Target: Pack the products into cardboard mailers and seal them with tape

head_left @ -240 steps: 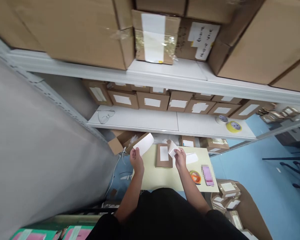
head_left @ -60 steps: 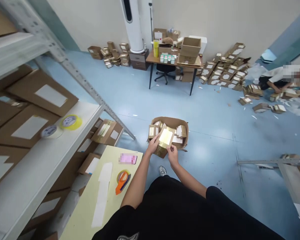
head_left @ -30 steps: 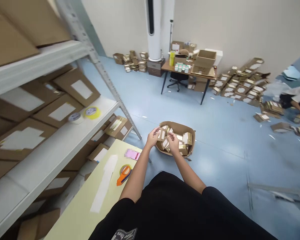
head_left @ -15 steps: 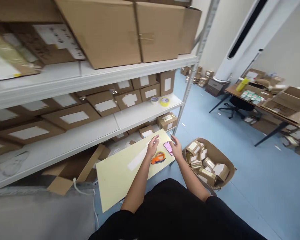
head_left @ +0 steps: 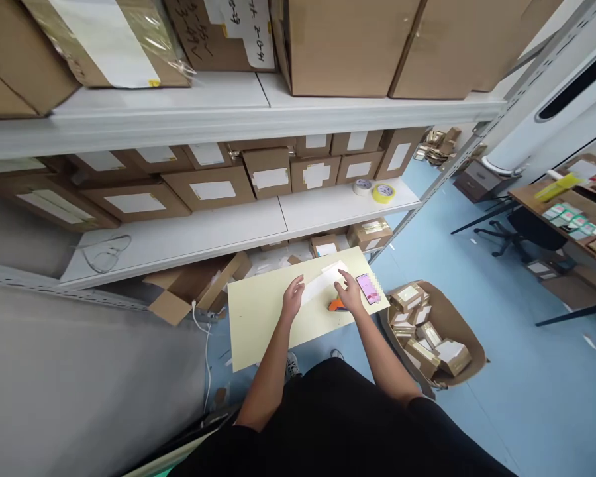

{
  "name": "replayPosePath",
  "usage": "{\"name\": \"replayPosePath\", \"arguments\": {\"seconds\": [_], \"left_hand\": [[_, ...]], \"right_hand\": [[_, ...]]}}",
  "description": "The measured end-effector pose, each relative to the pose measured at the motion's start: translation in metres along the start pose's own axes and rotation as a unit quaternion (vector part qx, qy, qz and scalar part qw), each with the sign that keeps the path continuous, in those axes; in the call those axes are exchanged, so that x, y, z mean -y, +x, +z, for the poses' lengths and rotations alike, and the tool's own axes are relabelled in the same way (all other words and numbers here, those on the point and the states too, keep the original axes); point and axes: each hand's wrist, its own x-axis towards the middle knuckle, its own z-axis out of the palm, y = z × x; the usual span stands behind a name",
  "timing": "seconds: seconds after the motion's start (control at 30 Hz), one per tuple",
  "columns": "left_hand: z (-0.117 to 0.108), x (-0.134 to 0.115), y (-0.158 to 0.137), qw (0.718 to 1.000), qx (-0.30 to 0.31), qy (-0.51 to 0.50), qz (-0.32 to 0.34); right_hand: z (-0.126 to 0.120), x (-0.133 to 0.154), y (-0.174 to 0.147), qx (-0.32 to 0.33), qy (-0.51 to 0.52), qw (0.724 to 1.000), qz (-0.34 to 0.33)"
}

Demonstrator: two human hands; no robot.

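Note:
My left hand point(head_left: 293, 297) is at the left end of a white paper strip point(head_left: 320, 284), its fingers apart and slightly curled. Over the right side of that strip is my right hand point(head_left: 349, 293), fingers spread, with nothing seen in it. Whether either hand touches the paper I cannot tell. The strip lies on a pale yellow tabletop point(head_left: 258, 318). Partly hidden beneath my right hand is an orange tape dispenser point(head_left: 336, 305). A phone point(head_left: 368, 289) with a pink screen lies to the right of that hand.
Behind the table stands a metal shelf point(head_left: 228, 228) with labelled cardboard boxes and two tape rolls point(head_left: 383, 193). A large carton point(head_left: 469, 334) of small parcels sits on the floor at right. An open box point(head_left: 193, 285) and a white cable point(head_left: 207, 364) are at left.
My view has turned left. My right hand has moved from the phone to above the paper strip and the tape dispenser. My left hand has shifted to the strip's left end.

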Motion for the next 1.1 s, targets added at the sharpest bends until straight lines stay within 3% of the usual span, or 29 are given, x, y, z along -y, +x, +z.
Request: {"name": "replayPosePath", "arguments": {"seconds": [0.23,0.43,0.57,0.63,0.77,0.9,1.0,1.1], "left_hand": [[0.028,0.025,-0.027,1.000,0.005,0.014,-0.009],[0.047,0.050,-0.067,0.998,-0.026,0.036,-0.051],[0.063,0.061,-0.089,0.997,-0.039,0.024,-0.066],[0.071,0.066,-0.099,0.996,-0.048,0.022,-0.076],[0.080,0.077,-0.118,0.992,-0.077,0.019,-0.094],[0.086,0.081,-0.125,0.991,-0.091,0.013,-0.097],[0.091,0.078,-0.120,0.992,-0.087,0.015,-0.087],[0.096,0.072,-0.113,0.995,-0.069,0.018,-0.075]], "right_hand": [[-0.033,-0.074,0.006,0.032,-0.094,0.994,0.043],[-0.035,-0.148,0.012,0.131,-0.185,0.972,0.060],[-0.031,-0.181,0.006,0.229,-0.267,0.935,0.040],[-0.032,-0.194,-0.001,0.247,-0.316,0.916,0.017],[-0.039,-0.214,-0.016,0.246,-0.353,0.903,-0.006],[-0.037,-0.220,-0.019,0.312,-0.394,0.864,-0.016],[-0.027,-0.217,-0.009,0.341,-0.431,0.835,0.026],[-0.018,-0.210,0.003,0.349,-0.430,0.830,0.061]]}}
